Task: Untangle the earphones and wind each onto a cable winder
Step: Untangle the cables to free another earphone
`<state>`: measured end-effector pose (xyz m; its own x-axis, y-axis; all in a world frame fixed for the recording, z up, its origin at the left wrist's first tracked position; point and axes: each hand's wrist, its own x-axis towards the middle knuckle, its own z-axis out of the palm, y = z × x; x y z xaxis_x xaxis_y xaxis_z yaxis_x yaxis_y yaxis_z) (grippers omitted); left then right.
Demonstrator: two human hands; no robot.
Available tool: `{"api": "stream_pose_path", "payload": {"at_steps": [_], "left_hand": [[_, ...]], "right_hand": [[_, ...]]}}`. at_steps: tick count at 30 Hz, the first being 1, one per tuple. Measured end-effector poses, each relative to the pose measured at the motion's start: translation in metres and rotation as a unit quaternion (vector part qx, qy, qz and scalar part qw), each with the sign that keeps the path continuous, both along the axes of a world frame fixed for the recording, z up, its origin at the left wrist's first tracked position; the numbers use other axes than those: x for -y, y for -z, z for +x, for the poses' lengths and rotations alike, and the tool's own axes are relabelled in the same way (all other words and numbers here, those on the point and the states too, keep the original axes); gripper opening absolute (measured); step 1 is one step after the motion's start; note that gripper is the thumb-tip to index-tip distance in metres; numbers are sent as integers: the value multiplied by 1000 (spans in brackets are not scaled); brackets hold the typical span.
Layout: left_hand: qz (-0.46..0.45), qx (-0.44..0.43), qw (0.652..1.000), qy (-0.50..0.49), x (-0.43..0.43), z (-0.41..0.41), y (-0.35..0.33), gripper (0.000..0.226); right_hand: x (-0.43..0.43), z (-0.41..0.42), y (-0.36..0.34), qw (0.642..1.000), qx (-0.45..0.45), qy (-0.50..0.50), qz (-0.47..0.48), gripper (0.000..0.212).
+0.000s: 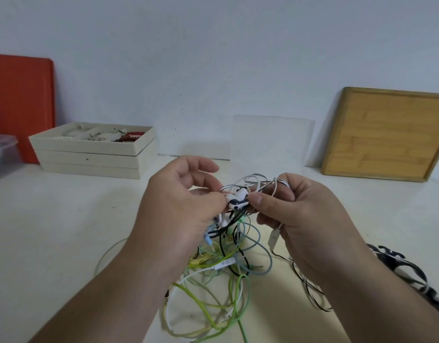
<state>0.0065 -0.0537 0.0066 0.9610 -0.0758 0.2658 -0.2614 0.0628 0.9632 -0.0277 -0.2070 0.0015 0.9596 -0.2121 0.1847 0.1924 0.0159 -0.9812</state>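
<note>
While green and yellow cable loops (208,308) sprawl over the surface (52,231) at its near edge, the tangle of earphones (228,246) rises from them into both hands. The left hand (178,204) and right hand (300,216) meet above the heap, each pinching at a white-and-black earbud (238,200), the right also gripping a bunch of white cable (263,184). A black-and-white cable (399,266) lies to the right. No winder can be picked out, so untangling seems barely begun and all winding remains. Toward the far edge stand stacked jewellery trays (94,154), a clear box (270,138) and a wooden board (386,134).
</note>
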Motion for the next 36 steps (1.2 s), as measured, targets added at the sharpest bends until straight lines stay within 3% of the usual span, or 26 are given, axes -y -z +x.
{"api": "stream_pose_path", "payload": {"at_steps": [5,12,17,20,23,27,31,36], "left_hand": [[-14,-9,1000,6,-4,3,-2,52],[-32,-41,990,132,-6,1,-5,42],[96,10,994,41,-7,1,-3,31],[146,40,986,73,-12,1,-4,26],[152,48,978,138,-13,1,-4,27],[176,93,973,117,-11,1,0,36],[166,132,975,74,-10,0,0,23],[198,135,968,66,-9,-3,0,17]], "right_hand": [[3,2,3,1000,2,2,-5,50],[4,1,2,999,6,18,-34,51],[5,0,-3,1000,18,-18,0,49],[9,0,-4,1000,17,-14,12,50],[11,0,-4,1000,6,7,29,39],[9,1,-3,997,-20,1,76,12],[6,0,-10,991,-43,-4,128,26],[6,0,-11,993,-60,-19,102,19]]}}
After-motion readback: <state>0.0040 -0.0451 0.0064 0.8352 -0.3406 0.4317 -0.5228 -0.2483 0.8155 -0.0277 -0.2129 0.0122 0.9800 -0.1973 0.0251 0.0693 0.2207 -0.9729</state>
